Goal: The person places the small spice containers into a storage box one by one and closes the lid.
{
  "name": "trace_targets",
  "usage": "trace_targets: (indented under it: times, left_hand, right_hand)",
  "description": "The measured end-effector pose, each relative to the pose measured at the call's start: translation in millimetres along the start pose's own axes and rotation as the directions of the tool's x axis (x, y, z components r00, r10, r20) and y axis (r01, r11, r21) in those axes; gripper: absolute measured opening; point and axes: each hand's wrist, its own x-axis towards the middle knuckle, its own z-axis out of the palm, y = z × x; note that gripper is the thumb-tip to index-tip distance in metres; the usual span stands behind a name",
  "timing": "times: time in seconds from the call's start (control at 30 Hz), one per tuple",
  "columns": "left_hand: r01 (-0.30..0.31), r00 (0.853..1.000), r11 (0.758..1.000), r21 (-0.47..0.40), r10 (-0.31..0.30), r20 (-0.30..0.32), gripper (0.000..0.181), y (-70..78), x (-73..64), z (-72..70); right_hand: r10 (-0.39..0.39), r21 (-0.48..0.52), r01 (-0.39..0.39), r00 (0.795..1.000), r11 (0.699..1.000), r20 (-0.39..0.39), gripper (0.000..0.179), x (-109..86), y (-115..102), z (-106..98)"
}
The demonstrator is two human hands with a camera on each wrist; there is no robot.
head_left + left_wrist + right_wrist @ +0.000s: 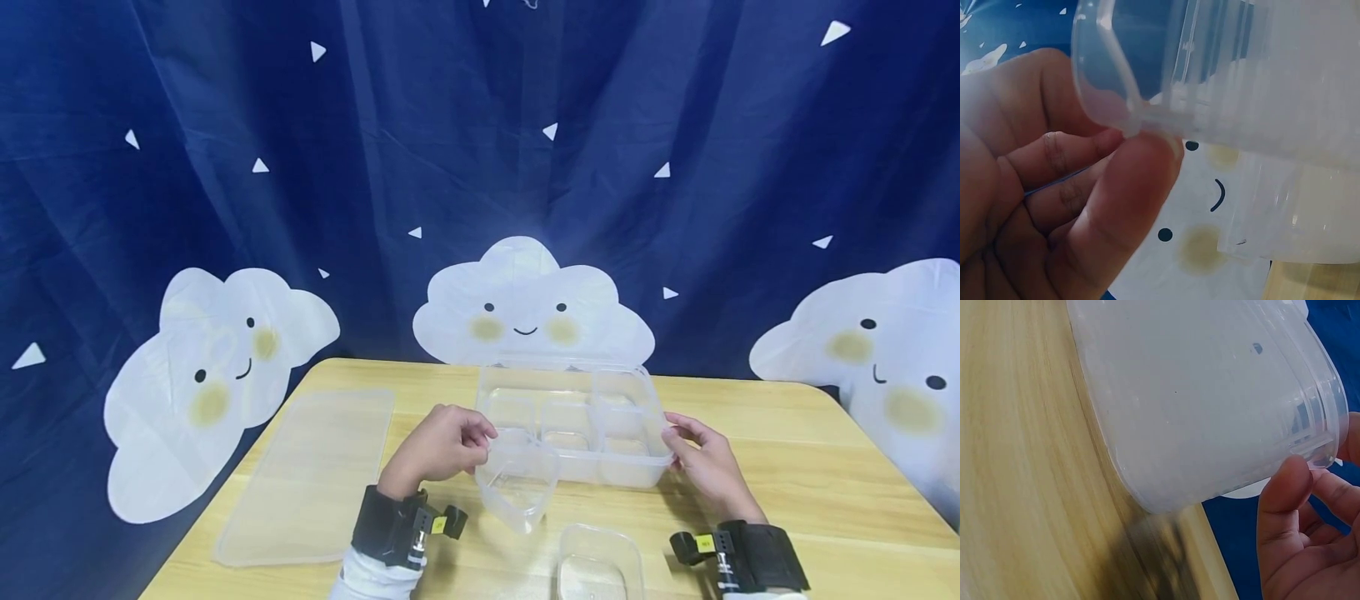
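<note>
A large clear plastic box (pixel 630 471) stands on the table, with several smaller clear containers inside it. My right hand (pixel 705 462) grips the rim at its right side; in the right wrist view the thumb presses the rim from outside the box wall (pixel 1179 419). Between thumb and fingers, my left hand (pixel 446 442) pinches the rim of a small clear container (pixel 517 487), which is tilted in front of the large box. The left wrist view shows that pinch close up, with the small container's wall (pixel 1285 94) filling the upper right.
Another small clear container (pixel 600 571) stands near the front edge of the view. To the left, a flat translucent lid (pixel 307 479) lies on the wooden table (pixel 810 500). A blue curtain (pixel 465 125) with white clouds hangs behind the table.
</note>
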Motion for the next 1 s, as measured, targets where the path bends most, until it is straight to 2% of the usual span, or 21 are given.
trace_targets:
  times: [0.63, 1.0]
  left_hand:
    - [0.013, 1.000, 0.999, -0.053, -0.014, -0.026, 0.021, 2.9, -0.8, -0.6]
    - [0.000, 0.999, 0.998, -0.056, -0.002, -0.036, 0.021, 4.8, -2.2, -1.7]
  right_hand:
    - [-0.006, 0.022, 0.006, 1.000, 1.000, -0.011, 0.047, 0.2, 1.2, 0.7]
    - [0.001, 0.008, 0.000, 1.000, 1.000, -0.004, 0.049, -0.1, 0.6, 0.2]
